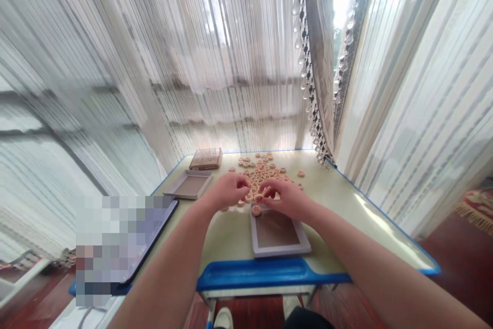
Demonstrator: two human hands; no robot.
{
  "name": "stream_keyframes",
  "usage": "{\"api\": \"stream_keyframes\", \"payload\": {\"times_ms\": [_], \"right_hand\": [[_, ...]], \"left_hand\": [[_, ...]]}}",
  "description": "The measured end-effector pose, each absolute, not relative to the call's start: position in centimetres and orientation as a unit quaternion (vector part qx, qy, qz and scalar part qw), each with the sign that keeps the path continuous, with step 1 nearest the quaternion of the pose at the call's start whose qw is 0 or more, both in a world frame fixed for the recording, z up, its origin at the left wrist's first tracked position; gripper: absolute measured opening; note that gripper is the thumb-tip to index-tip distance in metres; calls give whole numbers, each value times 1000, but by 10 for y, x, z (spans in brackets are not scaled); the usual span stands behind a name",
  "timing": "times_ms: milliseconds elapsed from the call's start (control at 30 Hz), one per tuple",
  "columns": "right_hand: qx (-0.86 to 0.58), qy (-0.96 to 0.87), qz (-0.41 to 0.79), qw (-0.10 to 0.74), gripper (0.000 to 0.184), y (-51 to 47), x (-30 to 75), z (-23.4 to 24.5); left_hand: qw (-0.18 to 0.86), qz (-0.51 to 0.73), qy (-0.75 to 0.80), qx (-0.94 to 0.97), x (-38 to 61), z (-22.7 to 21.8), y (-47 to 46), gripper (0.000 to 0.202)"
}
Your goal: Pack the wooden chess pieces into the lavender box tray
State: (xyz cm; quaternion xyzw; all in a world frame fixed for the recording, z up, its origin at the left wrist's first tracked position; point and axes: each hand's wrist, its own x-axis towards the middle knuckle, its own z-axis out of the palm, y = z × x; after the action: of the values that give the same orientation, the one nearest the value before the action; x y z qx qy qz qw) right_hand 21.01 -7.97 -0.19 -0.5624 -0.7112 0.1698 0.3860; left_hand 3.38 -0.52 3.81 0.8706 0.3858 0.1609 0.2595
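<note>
A spread of round wooden Chinese chess pieces (259, 170) with printed characters lies across the middle of the table. My left hand (230, 188) is at the near left side of the spread, fingers curled together; what they hold, if anything, is hidden. With thumb and fingers, my right hand (287, 196) pinches one Chinese chess piece (259, 199) above the far edge of a shallow box half (278, 230). Another piece (256, 210) is in that box half, at its far left corner. The rest of its brown bottom shows bare.
A second shallow box half (188, 185) lies to the left, with a brown packet-like folded item (206, 158) behind it. A tablet (148, 236) stands at the left edge, partly blurred out. The blue-rimmed table (370, 226) meets striped curtains (231, 62) at the back.
</note>
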Motion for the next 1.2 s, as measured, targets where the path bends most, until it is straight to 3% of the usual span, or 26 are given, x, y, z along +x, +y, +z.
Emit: {"api": "stream_keyframes", "payload": {"times_ms": [67, 233, 633, 1200], "right_hand": [[-539, -744, 151, 365, 13, -82, 209, -3], [-541, -763, 138, 328, 14, -83, 207, -5], [-528, -800, 63, 278, 17, -80, 204, -10], [-526, -788, 68, 314, 19, -80, 209, -8]], "left_hand": [[273, 113, 388, 873, 32, 37, -4, 22], [302, 56, 342, 888, 33, 27, -1, 24], [304, 59, 321, 895, 32, 22, 2, 23], [286, 72, 322, 900, 33, 23, 4, 24]]}}
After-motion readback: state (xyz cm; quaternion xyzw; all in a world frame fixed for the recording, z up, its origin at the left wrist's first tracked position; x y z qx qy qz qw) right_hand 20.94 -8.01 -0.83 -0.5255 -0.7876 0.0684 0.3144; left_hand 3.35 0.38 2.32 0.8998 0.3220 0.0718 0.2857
